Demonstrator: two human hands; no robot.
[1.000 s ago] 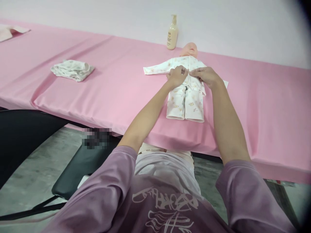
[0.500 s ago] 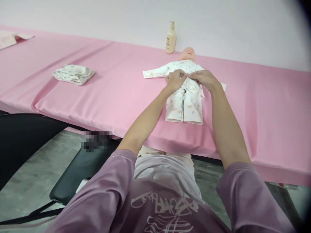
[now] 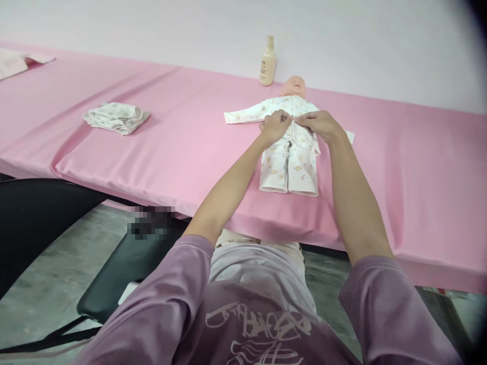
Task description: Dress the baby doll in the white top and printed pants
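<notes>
A baby doll (image 3: pixel 295 86) lies on its back, dressed in a white patterned long-sleeved baby jacket (image 3: pixel 279 105) and matching trousers (image 3: pixel 274 172). My left hand (image 3: pixel 277 125) is closed, pinching the jacket's front edge near the middle of the chest. From the other side, my right hand (image 3: pixel 318 123) pinches the same front opening, its fingertips almost meeting the left ones. Whatever fastening sits between the fingertips is too small to make out. One sleeve stretches out flat to the left; the other is mostly hidden behind my right hand and forearm.
A pink cloth covers the long table (image 3: pixel 182 157), which stands against a white wall. Behind the doll is a cream pump bottle (image 3: pixel 268 63). A folded patterned cloth (image 3: pixel 116 117) lies to the left, another pale cloth (image 3: pixel 15 63) farther off. Below is a dark chair seat (image 3: pixel 117 274).
Both hands keep their pinch on the jacket front, with hardly any finger movement. The whole view has shifted very slightly; nothing else has visibly moved.
</notes>
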